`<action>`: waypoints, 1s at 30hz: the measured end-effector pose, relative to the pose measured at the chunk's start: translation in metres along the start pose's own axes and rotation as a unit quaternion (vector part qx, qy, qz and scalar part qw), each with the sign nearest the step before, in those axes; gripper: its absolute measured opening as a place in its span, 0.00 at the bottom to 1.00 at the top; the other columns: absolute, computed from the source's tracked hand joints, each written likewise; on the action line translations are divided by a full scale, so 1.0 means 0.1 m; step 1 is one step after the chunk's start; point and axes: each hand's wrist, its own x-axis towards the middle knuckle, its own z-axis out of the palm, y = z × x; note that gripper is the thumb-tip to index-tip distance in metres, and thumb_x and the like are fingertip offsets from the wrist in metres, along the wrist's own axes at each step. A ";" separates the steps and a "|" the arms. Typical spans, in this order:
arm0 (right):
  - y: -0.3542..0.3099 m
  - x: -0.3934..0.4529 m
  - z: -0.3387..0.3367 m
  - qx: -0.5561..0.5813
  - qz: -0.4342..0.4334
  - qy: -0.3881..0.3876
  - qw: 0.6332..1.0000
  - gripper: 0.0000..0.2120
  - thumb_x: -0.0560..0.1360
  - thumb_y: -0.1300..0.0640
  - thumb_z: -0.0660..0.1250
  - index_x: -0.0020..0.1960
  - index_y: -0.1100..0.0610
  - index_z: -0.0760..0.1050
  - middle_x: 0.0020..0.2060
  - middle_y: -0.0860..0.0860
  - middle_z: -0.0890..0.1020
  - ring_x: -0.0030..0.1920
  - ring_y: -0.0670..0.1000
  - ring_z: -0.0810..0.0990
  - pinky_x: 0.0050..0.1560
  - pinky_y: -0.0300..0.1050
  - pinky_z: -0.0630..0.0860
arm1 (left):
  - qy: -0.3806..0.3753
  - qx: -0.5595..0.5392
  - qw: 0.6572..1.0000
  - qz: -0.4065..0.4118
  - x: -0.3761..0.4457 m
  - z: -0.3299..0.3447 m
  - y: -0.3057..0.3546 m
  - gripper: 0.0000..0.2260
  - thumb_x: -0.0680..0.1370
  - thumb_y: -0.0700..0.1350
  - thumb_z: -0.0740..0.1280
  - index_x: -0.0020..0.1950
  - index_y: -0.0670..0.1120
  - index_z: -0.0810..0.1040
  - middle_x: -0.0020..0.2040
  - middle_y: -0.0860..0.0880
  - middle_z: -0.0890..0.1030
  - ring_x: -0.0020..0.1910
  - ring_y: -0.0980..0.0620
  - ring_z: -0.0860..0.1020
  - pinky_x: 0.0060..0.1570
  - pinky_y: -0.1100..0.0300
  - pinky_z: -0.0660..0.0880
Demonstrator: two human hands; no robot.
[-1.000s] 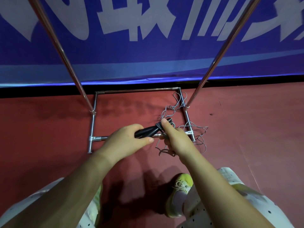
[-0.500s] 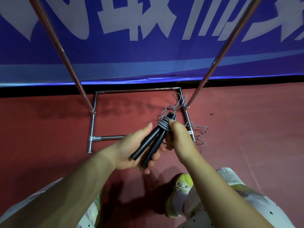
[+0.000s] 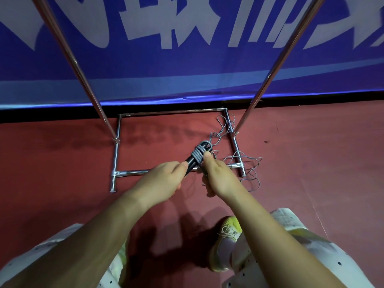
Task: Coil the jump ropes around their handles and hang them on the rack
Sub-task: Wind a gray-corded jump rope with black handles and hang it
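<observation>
Two black jump-rope handles (image 3: 192, 160) lie side by side, pointing up and to the right, with several turns of grey rope (image 3: 199, 154) wound round their upper end. My left hand (image 3: 164, 179) grips the lower part of the handles. My right hand (image 3: 216, 175) holds the rope just beside the coil, thumb against it. The loose rest of the grey rope (image 3: 247, 163) trails in loops on the floor over the right side of the rack's base. The chrome rack (image 3: 133, 173) stands in front of me, its top bar out of view.
Two slanted chrome uprights (image 3: 83, 80) rise left and right from the rack's rectangular floor frame. A blue banner (image 3: 187, 59) with white lettering hangs behind. The floor is red. My yellow-green shoe (image 3: 228, 231) and light dotted trousers show below.
The handles swung from lying level to pointing up-right and back into my closed left hand. More turns of grey rope now sit round their upper end.
</observation>
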 end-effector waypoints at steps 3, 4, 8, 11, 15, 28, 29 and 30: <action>0.01 0.00 -0.01 -0.037 -0.016 0.027 0.999 0.30 0.81 0.39 0.46 0.32 0.58 0.70 0.26 0.53 0.75 0.32 0.55 0.75 0.43 0.51 0.75 | 0.041 0.051 0.998 0.008 0.02 -0.03 -0.01 0.18 0.80 0.55 0.57 0.38 0.44 0.71 0.33 0.48 0.73 0.39 0.42 0.75 0.41 0.50 0.71; 0.02 0.00 0.00 -0.017 -0.005 0.018 1.000 0.31 0.81 0.38 0.46 0.33 0.58 0.72 0.26 0.53 0.77 0.32 0.54 0.76 0.45 0.52 0.75 | 0.048 0.064 0.997 0.006 0.03 -0.04 -0.02 0.17 0.79 0.56 0.59 0.38 0.46 0.71 0.32 0.50 0.73 0.39 0.44 0.74 0.40 0.51 0.70; 0.03 0.00 0.03 0.077 0.053 -0.032 0.995 0.35 0.74 0.29 0.51 0.42 0.60 0.78 0.32 0.57 0.81 0.32 0.54 0.80 0.44 0.54 0.79 | 0.052 0.074 0.996 -0.006 0.06 -0.06 -0.07 0.13 0.75 0.59 0.63 0.41 0.50 0.75 0.36 0.52 0.76 0.40 0.48 0.76 0.41 0.54 0.71; 0.00 -0.02 0.01 0.101 0.055 -0.031 0.993 0.26 0.79 0.38 0.56 0.44 0.60 0.77 0.31 0.56 0.80 0.27 0.51 0.77 0.34 0.44 0.75 | 0.046 0.054 0.997 -0.001 0.09 -0.06 -0.09 0.09 0.74 0.57 0.68 0.43 0.52 0.76 0.38 0.53 0.78 0.39 0.51 0.76 0.41 0.54 0.71; -0.06 -0.06 0.01 0.118 0.022 -0.025 0.993 0.16 0.81 0.49 0.58 0.43 0.60 0.74 0.30 0.56 0.77 0.23 0.49 0.73 0.30 0.41 0.71 | 0.005 0.010 1.000 -0.024 0.13 -0.09 -0.13 0.18 0.62 0.63 0.72 0.43 0.54 0.75 0.36 0.56 0.79 0.36 0.57 0.77 0.39 0.58 0.71; -0.06 -0.02 0.00 0.255 -0.092 -0.018 0.962 0.16 0.70 0.47 0.54 0.35 0.59 0.68 0.21 0.54 0.69 0.22 0.50 0.66 0.27 0.45 0.59 | -0.361 -0.471 0.795 -0.128 -0.07 -0.15 0.05 0.36 0.72 0.68 0.48 0.50 0.41 0.83 0.46 0.36 0.81 0.42 0.40 0.81 0.46 0.46 0.77; -0.04 -0.01 0.00 0.253 -0.107 -0.022 0.961 0.17 0.71 0.47 0.53 0.36 0.61 0.68 0.21 0.53 0.69 0.22 0.50 0.65 0.27 0.45 0.59 | -0.361 -0.485 0.786 -0.131 -0.09 -0.12 0.09 0.35 0.72 0.67 0.49 0.48 0.41 0.83 0.42 0.37 0.81 0.38 0.41 0.81 0.43 0.47 0.77; -0.03 -0.02 0.00 0.246 -0.119 -0.028 0.962 0.18 0.72 0.47 0.52 0.38 0.61 0.69 0.20 0.52 0.69 0.22 0.49 0.65 0.27 0.45 0.59 | -0.358 -0.496 0.780 -0.134 -0.11 -0.10 0.12 0.34 0.73 0.66 0.50 0.47 0.40 0.83 0.39 0.38 0.80 0.35 0.42 0.80 0.40 0.49 0.78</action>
